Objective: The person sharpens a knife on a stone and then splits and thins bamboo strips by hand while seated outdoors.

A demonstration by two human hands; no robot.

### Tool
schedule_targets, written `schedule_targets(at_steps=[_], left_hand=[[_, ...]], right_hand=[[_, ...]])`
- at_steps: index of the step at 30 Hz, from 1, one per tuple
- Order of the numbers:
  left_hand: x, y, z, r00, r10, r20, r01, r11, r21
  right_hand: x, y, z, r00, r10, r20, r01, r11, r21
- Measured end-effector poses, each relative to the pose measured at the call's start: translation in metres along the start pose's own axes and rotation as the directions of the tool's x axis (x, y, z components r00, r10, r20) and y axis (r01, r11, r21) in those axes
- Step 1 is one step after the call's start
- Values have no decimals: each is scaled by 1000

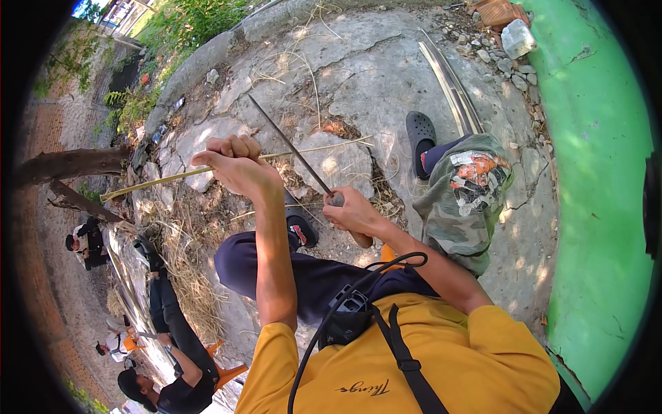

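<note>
My left hand (pixel 238 164) is closed around a long, thin bamboo strip (pixel 160 181), which runs from the far left to the middle. In my right hand (pixel 353 214) is the wooden handle of a knife (pixel 286 140) with a long, narrow, dark blade pointing up and left. The blade crosses the strip just right of my left hand; whether they touch I cannot tell. A camouflage cloth (pixel 476 200) with an orange, white and black patch covers my right knee.
Split bamboo lengths (pixel 448 83) lie on the cracked concrete beyond my right foot. A green wall (pixel 586 172) runs along the right. Bamboo shavings (pixel 196 297) heap at the left, near a seated person in black (pixel 183 372). A tree branch (pixel 72 165) juts in from the left.
</note>
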State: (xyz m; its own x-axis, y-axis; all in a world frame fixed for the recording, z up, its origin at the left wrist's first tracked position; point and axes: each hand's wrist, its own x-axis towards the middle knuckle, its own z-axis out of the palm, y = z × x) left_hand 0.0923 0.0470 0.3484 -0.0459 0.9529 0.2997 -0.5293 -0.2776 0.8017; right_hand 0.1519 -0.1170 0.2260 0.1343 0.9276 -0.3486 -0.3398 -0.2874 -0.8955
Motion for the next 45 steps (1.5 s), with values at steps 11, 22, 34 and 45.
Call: schedule_targets(at_steps=[11, 22, 34, 45], left_hand=[[-6, 1, 1, 999, -30, 33, 31, 999, -40], [-9, 4, 8, 999, -28, -20, 28, 1000, -6], [-12, 6, 8, 999, -30, -11, 30, 999, -25], [-13, 6, 11, 999, -32, -21, 31, 999, -19]], right_hand=[[-4, -5, -7, 997, 51, 55, -55, 997, 60], [0, -1, -5, 1000, -6, -6, 6, 999, -35], [-6, -2, -6, 994, 4, 106, -13, 997, 83], [-7, -2, -6, 996, -55, 69, 59, 997, -48]])
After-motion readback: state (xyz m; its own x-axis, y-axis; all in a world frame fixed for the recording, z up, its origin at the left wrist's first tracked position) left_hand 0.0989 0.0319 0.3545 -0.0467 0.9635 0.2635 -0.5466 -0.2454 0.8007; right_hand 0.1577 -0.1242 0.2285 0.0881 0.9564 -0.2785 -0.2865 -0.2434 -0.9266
